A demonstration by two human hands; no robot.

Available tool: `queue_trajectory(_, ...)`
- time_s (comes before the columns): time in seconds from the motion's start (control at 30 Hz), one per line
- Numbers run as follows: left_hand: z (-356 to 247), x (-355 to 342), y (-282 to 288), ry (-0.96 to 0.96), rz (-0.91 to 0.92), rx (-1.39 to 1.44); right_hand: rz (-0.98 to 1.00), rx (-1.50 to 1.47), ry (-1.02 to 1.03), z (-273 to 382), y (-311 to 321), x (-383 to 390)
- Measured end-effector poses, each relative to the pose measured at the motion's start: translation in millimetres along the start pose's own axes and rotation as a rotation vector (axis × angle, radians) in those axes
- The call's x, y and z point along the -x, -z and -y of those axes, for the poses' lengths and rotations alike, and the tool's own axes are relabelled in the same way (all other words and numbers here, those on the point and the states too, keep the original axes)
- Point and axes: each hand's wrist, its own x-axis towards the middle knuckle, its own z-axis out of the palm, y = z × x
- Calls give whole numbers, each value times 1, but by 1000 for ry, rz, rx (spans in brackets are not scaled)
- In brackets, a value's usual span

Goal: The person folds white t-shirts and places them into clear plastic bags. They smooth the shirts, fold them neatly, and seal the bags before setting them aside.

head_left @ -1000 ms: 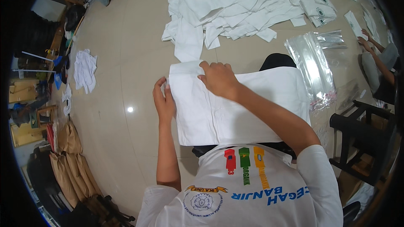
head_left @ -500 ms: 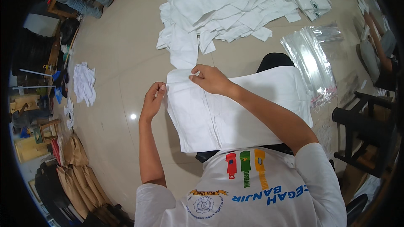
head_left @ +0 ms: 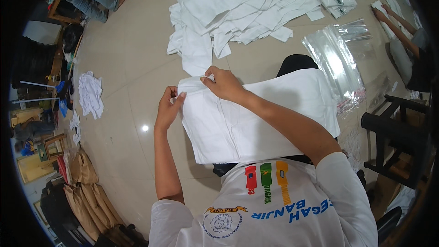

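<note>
A folded white garment [head_left: 270,123] lies spread across my lap, with creases running over its left part. My left hand [head_left: 170,109] grips its left edge near the far corner, thumb on top of the cloth and fingers curled at the rim. Close by, my right hand [head_left: 224,84] pinches the far edge between thumb and fingers, its forearm crossing over the cloth. Whatever lies under the fabric is hidden.
A heap of white garments [head_left: 247,9] covers the floor ahead, with bagged ones [head_left: 336,0] beside it. Clear plastic bags [head_left: 336,59] lie right of my lap, near a black stool [head_left: 395,139]. A crumpled white cloth [head_left: 90,93] is at left. Other people sit at the sides.
My left thumb has come over the garment's edge, and the left fingers now curl at it. The right hand has shifted slightly left along the far edge. At right, another person's hands reach farther forward.
</note>
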Motion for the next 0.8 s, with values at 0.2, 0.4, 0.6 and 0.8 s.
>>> queue_trajectory(0.2, -22, 7, 17, -49, 117, -84, 243, 123, 348, -11, 12, -11)
queue_trajectory(0.4, -59, 25, 33, -208, 156, -538, 440, 329, 327, 39, 40, 2)
queue_trajectory(0.6, -114, 75, 41, -273, 36, -731, 418, 508, 702, 62, 34, 14)
queue_trajectory(0.8, -161, 114, 63, -177, 151, -666, 1084, 94, 401, 94, 50, 21)
